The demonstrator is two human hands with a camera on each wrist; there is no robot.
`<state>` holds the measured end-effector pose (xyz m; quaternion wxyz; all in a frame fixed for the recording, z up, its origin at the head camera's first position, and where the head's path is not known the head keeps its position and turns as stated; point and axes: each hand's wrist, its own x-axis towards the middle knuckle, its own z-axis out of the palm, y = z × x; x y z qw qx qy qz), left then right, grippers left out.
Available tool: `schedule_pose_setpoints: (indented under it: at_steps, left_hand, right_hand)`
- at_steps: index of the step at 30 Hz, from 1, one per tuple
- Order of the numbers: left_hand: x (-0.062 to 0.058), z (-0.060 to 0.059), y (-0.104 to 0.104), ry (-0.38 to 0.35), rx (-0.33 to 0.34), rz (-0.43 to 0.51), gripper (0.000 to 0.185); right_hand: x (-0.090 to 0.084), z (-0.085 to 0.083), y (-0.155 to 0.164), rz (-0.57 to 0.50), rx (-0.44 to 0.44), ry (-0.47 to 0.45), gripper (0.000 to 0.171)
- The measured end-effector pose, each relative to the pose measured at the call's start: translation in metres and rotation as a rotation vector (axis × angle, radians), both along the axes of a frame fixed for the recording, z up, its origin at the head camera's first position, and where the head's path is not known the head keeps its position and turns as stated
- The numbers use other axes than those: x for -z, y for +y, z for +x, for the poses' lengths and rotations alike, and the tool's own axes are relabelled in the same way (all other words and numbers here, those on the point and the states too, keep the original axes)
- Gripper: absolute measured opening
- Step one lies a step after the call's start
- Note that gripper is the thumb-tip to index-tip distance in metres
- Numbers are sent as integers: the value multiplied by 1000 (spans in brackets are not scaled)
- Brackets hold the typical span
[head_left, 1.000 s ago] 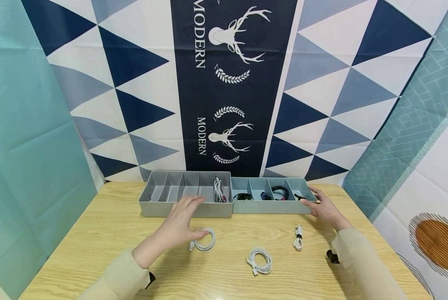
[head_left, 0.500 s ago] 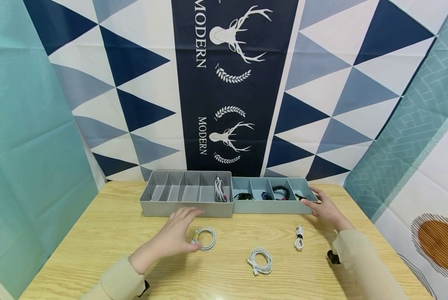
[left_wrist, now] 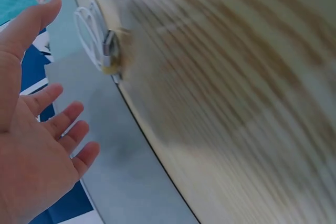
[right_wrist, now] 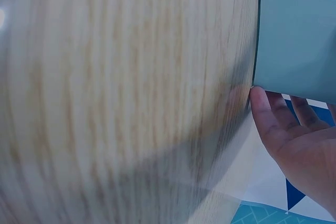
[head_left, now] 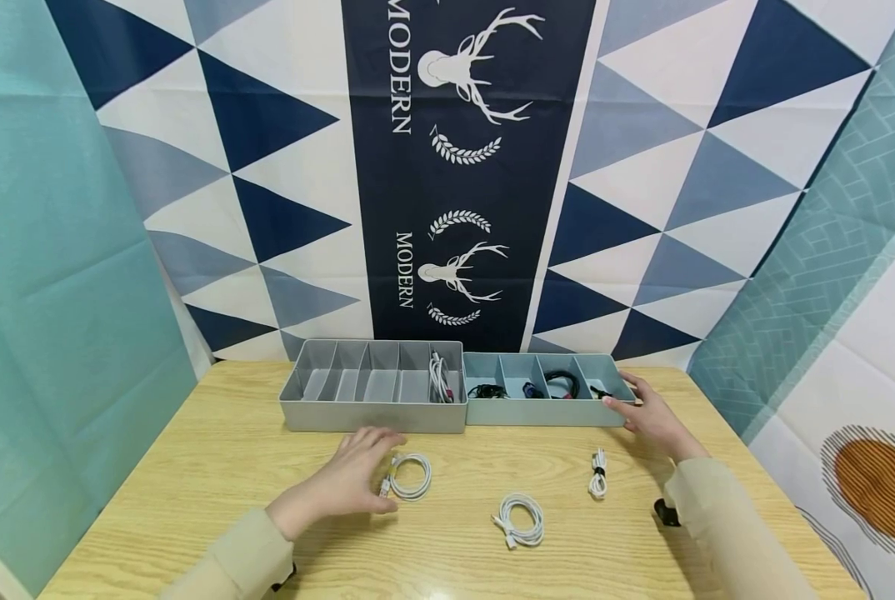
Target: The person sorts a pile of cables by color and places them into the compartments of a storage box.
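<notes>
My left hand [head_left: 372, 465] hovers open, fingers spread, right beside a white coiled cable [head_left: 412, 477] on the wooden table [head_left: 215, 467]; whether it touches the coil I cannot tell. In the left wrist view the palm [left_wrist: 31, 114] is open and the coil [left_wrist: 92, 35] lies just past the fingers. My right hand [head_left: 638, 406] rests with straight fingers against the right end of a blue divided tray [head_left: 548, 414]. The right wrist view shows those fingertips [right_wrist: 262, 103] at the tray's corner [right_wrist: 296, 30].
A grey divided tray [head_left: 372, 414] stands left of the blue one, with a white cable [head_left: 438, 379] in its rightmost slot. Black cables [head_left: 560, 383] lie in the blue tray. Another white coil [head_left: 521, 518] and a small bundled cable [head_left: 597, 473] lie on the table.
My left hand has drawn back from the grey tray's front and come down beside the white coil. The right hand has stayed at the blue tray.
</notes>
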<state>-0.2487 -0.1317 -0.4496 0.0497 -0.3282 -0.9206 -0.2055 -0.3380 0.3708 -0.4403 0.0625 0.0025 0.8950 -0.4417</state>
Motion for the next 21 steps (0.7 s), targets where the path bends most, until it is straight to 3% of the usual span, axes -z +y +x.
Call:
schedule_pose_setpoints:
  at_steps: [9, 21]
  left_hand:
    - [9, -11, -8, -69, 41, -61, 86]
    - [21, -23, -5, -85, 61, -99, 80]
  right_hand:
    - [1, -1, 0, 7, 8, -9, 92]
    - [1, -2, 0, 12, 16, -10, 91]
